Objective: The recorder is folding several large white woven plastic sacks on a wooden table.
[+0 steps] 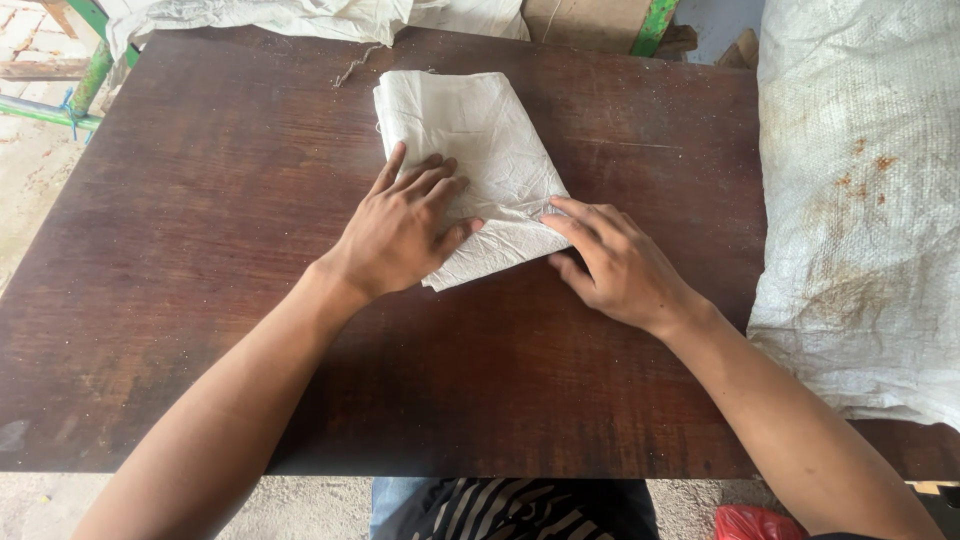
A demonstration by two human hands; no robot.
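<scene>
A white woven sack (480, 140) lies folded into a small rectangle on the dark brown wooden table (200, 260), near its far middle. My left hand (400, 232) rests flat on the sack's near left part, fingers spread and pressing down. My right hand (612, 262) touches the sack's near right corner, with the fingertips on the folded edge and the thumb below it. Neither hand lifts the sack off the table.
A large stained white woven sack (860, 200) covers the table's right side. More white sacks (270, 15) are heaped at the far edge. Green metal bars (95, 70) stand at the far left. Something red (755, 522) lies on the ground below the near edge.
</scene>
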